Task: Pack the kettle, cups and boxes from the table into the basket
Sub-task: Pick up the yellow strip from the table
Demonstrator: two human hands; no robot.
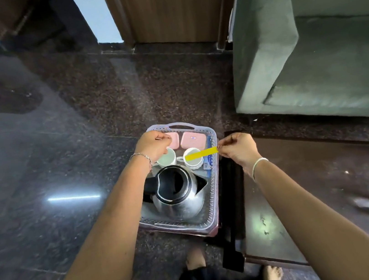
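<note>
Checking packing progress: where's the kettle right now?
Head view, centre: the kettle sits at the near end of the basket, two cups just beyond it, left of the table.

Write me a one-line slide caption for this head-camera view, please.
Right hand pinches a yellow strip over the basket, which already holds the kettle, two cups and two pink boxes.

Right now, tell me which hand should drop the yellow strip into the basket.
Right. The right hand already pinches the yellow strip by its end, and the strip hangs over the basket above a white cup. The left hand is curled over by the far-left pink box.
</note>
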